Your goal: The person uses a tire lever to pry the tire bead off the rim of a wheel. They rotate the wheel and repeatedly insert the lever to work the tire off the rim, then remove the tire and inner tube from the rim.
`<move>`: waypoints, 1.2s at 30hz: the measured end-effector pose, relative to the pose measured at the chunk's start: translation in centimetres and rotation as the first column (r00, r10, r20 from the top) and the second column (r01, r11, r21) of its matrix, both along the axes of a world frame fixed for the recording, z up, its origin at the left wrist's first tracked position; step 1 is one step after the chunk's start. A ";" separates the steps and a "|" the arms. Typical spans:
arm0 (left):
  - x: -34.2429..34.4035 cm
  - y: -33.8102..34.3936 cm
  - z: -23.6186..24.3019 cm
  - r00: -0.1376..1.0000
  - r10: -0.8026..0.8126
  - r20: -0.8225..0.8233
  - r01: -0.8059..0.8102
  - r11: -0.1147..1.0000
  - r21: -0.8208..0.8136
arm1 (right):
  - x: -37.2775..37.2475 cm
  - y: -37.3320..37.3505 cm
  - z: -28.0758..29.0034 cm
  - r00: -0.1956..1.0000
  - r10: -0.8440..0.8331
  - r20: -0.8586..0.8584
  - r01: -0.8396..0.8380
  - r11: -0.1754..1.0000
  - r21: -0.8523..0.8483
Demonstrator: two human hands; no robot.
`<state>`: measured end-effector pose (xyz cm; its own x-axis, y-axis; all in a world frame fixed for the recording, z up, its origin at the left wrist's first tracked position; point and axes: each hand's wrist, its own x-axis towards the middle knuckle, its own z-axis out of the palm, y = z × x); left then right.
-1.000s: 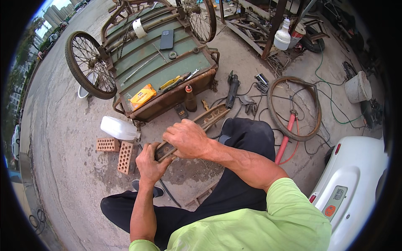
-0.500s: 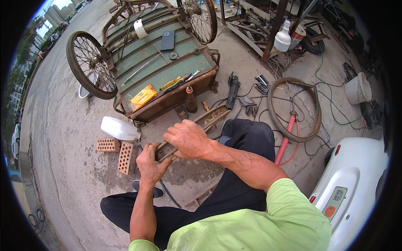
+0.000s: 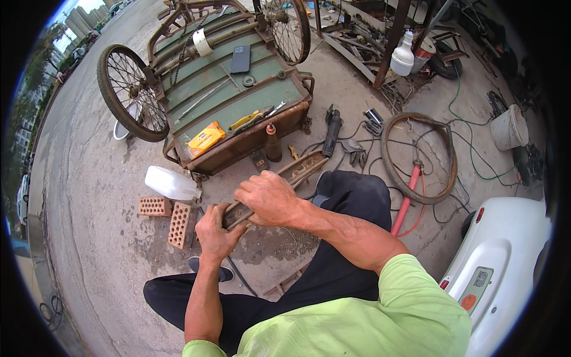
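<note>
A long, narrow, rusty brown channel-shaped bar (image 3: 304,169) lies slantwise before me, running from my hands up to the right. My left hand (image 3: 216,235) is closed around its near left end. Farther along, my right hand (image 3: 269,198) wraps over the bar from above and covers part of it. Its far end reaches close to an angle grinder (image 3: 332,134) on the ground. Just beyond the bar stand a brown bottle with a red top (image 3: 272,144) and a dark socket block (image 3: 259,160).
An upturned green cart (image 3: 196,98) with spoked wheels carries pliers (image 3: 247,120), a phone (image 3: 240,59) and a yellow box (image 3: 206,139). Perforated bricks (image 3: 179,225) and a white jug (image 3: 171,183) lie left. To the right are a tyre (image 3: 386,156), red pump (image 3: 407,199), cables and a white vehicle (image 3: 499,256).
The whole view has shifted very slightly. Both hands keep the same hold on the bar.
</note>
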<state>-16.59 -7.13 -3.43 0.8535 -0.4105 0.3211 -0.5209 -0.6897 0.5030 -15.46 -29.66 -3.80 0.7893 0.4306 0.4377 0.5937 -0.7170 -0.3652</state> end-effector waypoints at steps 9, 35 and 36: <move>0.1 0.2 -0.1 1.000 -0.008 0.008 0.008 1.000 0.005 | 0.0 -0.1 0.2 1.000 0.001 0.012 -0.001 1.000 0.003; 5.5 5.1 7.8 0.974 0.220 0.056 -0.227 0.942 0.248 | 1.4 -3.1 1.7 0.984 -0.134 -0.116 0.168 0.914 0.369; 6.3 3.8 8.9 0.984 0.158 0.083 -0.176 0.934 0.311 | 1.3 -3.4 1.2 0.975 -0.122 -0.184 0.185 0.907 0.379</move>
<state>-10.25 -3.28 5.50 0.9030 -0.3515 0.2470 -0.4054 -0.8875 0.2190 -14.13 -33.03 -2.64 0.9021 0.1176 0.4153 0.4027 -0.5755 -0.7118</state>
